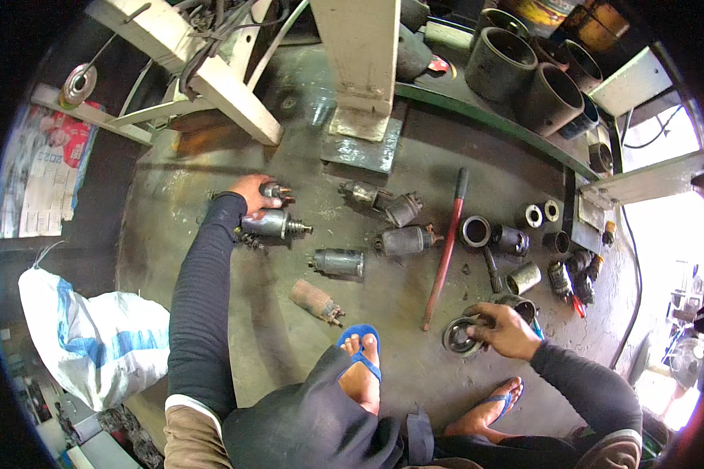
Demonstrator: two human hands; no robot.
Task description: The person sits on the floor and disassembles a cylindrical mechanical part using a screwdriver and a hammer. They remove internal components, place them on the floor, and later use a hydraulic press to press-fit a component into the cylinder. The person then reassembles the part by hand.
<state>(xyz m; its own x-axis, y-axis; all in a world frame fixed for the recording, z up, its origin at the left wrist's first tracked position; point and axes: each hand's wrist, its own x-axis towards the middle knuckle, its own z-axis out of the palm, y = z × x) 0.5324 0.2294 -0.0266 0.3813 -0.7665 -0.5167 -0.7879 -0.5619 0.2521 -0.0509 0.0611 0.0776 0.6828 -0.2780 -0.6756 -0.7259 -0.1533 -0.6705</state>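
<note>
- In the head view, your two hands are well apart over the grey floor (383, 301).
- Your left hand (252, 192) is toward the floor's left edge, its fingers against a small metal part (277, 191); you cannot tell from here whether they grip it.
- A dark cylinder (264, 225) with a coiled end lies just beside that hand, on the side toward you.
- Your right hand (510, 331) is toward the floor's near right corner, thumb and fingers closed on a round metal ring (452, 338).
- An open-ended cylinder (524, 306) is just beyond that hand, partly hidden by it.
- Between your hands lie a red bar (440, 270) with a dark end, a black cylinder (339, 263) and a rusty one with a toothed-looking tip.
- Toward the floor's right edge, near a pale cylinder (523, 278), you have two small rings (533, 216) side by side.
- Along the floor's far right edge, large hollow cylinders (502, 62) stand on a green-edged shelf (477, 113).
- A white and blue sack (125, 316) sits at the floor's near left corner.
</note>
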